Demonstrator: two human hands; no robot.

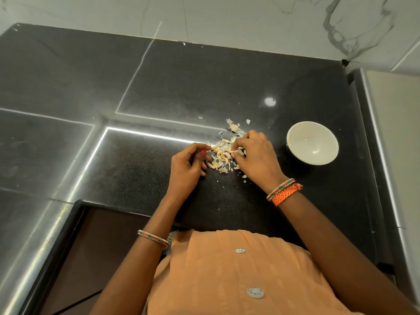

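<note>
Black counter (227, 201) is strewn with garlic (221, 156) and peel (233, 127), just left of the bowl (293, 142). Garlic from the heap is pinched by left hand (188, 164) and right hand (256, 153). No clove is yet laid in the bowl; peeling is judged early, with most left.

A small heap of pale yellow garlic cloves (221, 156) lies on the black counter (159, 87). They are curved, mostly peeled and loosely touching one another. Thin papery skins (234, 128) are scattered around the heap, thickest at its 1 o'clock, with crumbs at 5 o'clock.
</note>
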